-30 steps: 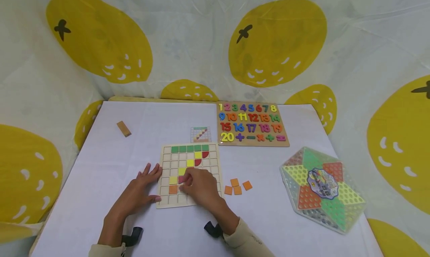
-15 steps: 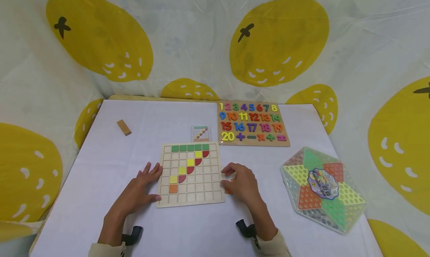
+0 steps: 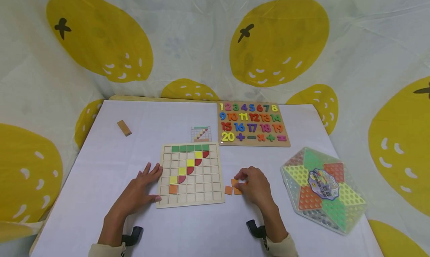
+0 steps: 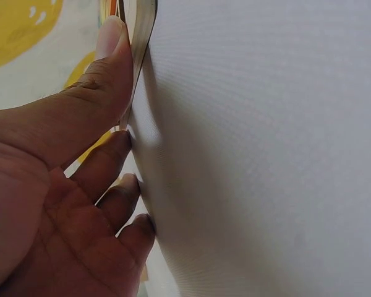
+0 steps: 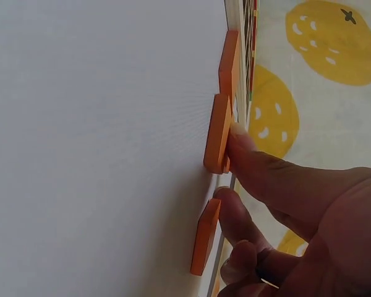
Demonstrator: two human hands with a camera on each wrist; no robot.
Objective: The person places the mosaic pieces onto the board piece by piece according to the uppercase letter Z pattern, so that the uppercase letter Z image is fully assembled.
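My left hand [image 3: 136, 195] lies with fingers spread along the left side of the wooden grid board [image 3: 201, 197], its thumb at the near-left edge. Green squares [image 3: 190, 148] line the top of the grid. Yellow squares [image 3: 182, 171] and red quarter-circle pieces [image 3: 190, 170] step down diagonally to one orange square [image 3: 173, 189]. Beyond the board's right side, my right hand [image 3: 255, 186] reaches over several loose orange square tiles [image 3: 228, 190]. In the right wrist view, the thumb touches an orange tile [image 5: 217, 133]; I cannot tell whether the fingers pinch it.
A pattern card [image 3: 201, 133] lies behind the board. Nearby, at the back of the white table [image 3: 161, 118], is a number puzzle [image 3: 253, 123]. A hexagonal star-pattern game board [image 3: 322, 189] is at the right, and a small brown block [image 3: 124, 128] at the back left.
My right hand has moved right, from over the lower grid to the loose orange tiles. My left hand stays at the board's left side.
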